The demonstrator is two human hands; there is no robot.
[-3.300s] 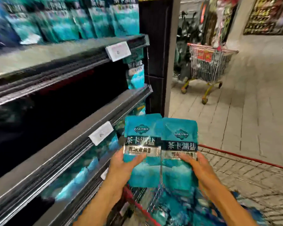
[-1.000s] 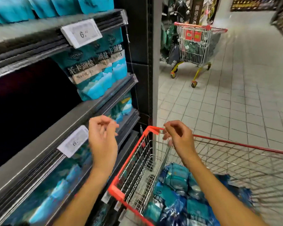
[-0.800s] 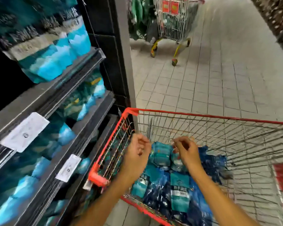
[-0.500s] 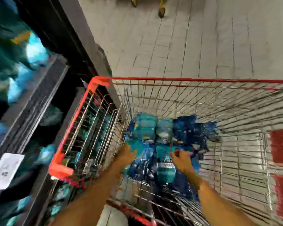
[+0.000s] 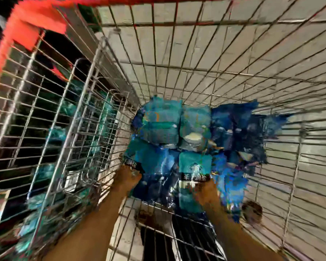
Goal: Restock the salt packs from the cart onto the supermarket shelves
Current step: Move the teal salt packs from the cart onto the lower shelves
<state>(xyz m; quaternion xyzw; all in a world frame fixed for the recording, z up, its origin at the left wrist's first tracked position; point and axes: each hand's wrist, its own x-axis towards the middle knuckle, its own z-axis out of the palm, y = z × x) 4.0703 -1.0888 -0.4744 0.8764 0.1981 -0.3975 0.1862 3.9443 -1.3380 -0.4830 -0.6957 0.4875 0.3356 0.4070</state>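
Observation:
I look straight down into a wire cart (image 5: 233, 76) with a red rim. A heap of teal and dark blue salt packs (image 5: 162, 127) lies on its floor. My left hand (image 5: 129, 178) reaches the left edge of the heap and touches a teal pack (image 5: 149, 159) there. My right hand (image 5: 205, 191) lies on an upright teal pack (image 5: 193, 166) with a dark label band. The picture is smeared by motion, so neither hand's fingers show clearly.
The cart's left wire wall (image 5: 64, 129) stands close to the shelf (image 5: 0, 200), where more teal packs show dimly through the mesh. Tiled floor (image 5: 215, 44) is seen through the cart's far and right sides.
Both hands dropped from shelf height, empty, into the cart and now reach the heap of packs. My view tilted down from the shelves to the cart's floor.

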